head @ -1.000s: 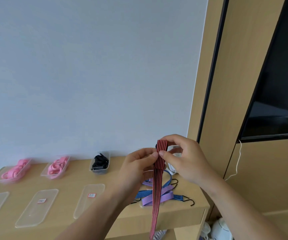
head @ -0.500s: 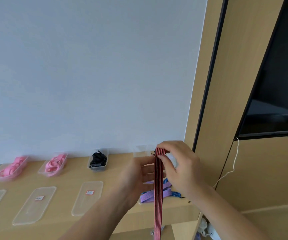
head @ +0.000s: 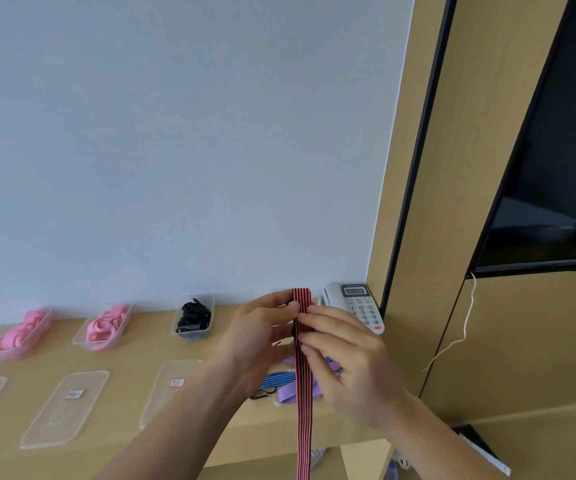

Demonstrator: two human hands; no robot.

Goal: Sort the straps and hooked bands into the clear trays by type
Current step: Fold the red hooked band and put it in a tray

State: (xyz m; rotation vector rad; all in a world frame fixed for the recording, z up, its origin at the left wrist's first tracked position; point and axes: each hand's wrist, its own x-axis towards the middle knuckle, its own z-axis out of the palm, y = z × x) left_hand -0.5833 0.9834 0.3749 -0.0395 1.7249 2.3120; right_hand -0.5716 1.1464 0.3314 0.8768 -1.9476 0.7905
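Right grip (head: pixel 345 362) slid lower on red-black striped band (head: pixel 303 393); phone (head: pixel 359 306) now uncovered. Head view: left grip (head: pixel 255 337) and right grip both pinch band's upper end; band hangs upright past worktop (head: pixel 134 344) edge, over blue and purple bands (head: pixel 279 379).

I read this as an office or hotel-type room, can't pin which. Keypad desk phone (head: pixel 355 304) on a light wood counter (head: pixel 134 348). Plain pale wall (head: pixel 175 150) behind and left of the phone. Right of the phone: wood panelling (head: pixel 452 202), with a dark wall-mounted screen (head: pixel 556 168) above and a loose white cord (head: pixel 466 327).
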